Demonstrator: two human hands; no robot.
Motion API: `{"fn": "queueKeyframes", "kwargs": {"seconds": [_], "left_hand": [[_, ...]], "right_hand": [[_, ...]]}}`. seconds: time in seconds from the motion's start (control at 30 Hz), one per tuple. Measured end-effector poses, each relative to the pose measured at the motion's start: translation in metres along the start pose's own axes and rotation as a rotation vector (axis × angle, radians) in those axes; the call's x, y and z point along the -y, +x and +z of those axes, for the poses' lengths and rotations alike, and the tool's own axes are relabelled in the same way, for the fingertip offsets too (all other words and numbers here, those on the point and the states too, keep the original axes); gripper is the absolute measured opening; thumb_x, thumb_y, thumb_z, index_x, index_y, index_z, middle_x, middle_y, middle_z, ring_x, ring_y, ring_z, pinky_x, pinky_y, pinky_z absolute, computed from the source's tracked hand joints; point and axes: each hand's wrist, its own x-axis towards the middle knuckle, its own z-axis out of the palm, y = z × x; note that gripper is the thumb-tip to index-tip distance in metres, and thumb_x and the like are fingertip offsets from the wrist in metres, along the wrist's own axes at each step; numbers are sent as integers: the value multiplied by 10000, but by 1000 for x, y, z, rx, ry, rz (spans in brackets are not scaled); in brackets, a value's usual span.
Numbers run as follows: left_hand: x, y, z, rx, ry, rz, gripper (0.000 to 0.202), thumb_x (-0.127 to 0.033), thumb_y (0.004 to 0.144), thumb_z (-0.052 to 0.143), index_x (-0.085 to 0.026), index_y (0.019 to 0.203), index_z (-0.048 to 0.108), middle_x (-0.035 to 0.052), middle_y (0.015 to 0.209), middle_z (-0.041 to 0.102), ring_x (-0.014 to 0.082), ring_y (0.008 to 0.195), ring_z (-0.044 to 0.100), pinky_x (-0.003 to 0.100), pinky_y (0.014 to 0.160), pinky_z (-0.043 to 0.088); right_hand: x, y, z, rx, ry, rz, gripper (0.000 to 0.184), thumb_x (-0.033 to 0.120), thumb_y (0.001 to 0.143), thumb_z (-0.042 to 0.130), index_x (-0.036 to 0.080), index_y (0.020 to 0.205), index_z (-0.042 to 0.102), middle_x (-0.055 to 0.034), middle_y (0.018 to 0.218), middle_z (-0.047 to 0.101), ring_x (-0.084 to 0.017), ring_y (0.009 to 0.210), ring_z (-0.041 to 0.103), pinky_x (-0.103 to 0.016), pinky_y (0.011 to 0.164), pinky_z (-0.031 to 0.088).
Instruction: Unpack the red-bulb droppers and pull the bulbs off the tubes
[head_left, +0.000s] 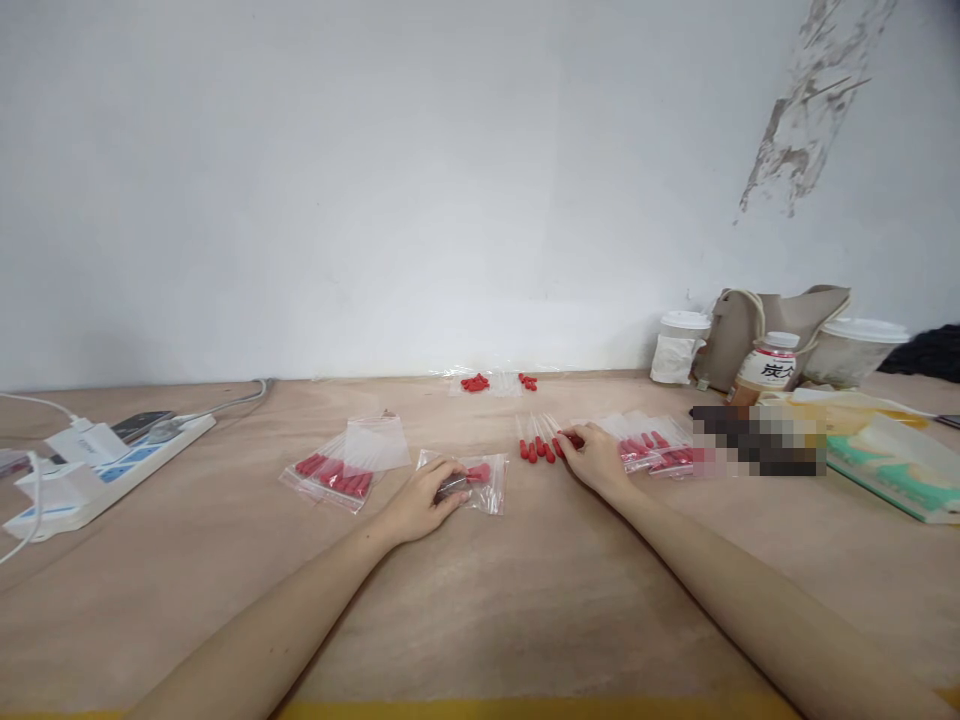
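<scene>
My left hand (424, 498) is closed over the left edge of a clear zip bag (493, 500), thumb and fingers curled around it. Red pieces (478, 473) show in that bag; a dark patch under my fingers is too unclear to name. To the right, my right hand (596, 458) has its fingers together at the end of a row of thin clear sticks with red ends (540, 449). Its fingertips pinch a red-ended stick (574, 438), partly hidden by them. Just beyond that hand lie filled clear bags (660, 452) with red pieces.
Filled bags (334, 475) lie on the left under a whitish sheet (376, 443). Red pieces (475, 383) sit near the wall. A power strip (142, 465) with cables is at far left. A lidded cup (681, 345), bottle (766, 368) and green-and-white packet (900, 465) stand or lie right.
</scene>
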Motion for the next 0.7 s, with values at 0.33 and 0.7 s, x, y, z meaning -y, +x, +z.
{"fn": "queueKeyframes", "kwargs": {"seconds": [0.33,0.7], "left_hand": [[1,0,6,-75,20,-39,256,-349,840,413,-217,1038,506,27,1022,579,170,938,529,294,829,403],[-3,-1,9,-30,-56,24,272,-333,836,440,-222,1071,520,27,1044,597,166,950,539,297,836,417]], "right_hand": [[11,-2,-3,-80,33,-144,257,312,758,497,164,919,633,-65,789,610,-189,775,546,-316,733,412],[77,-33,-2,358,60,-357,139,307,743,555,216,710,654,-6,640,568,-148,700,488,-269,673,338]]}}
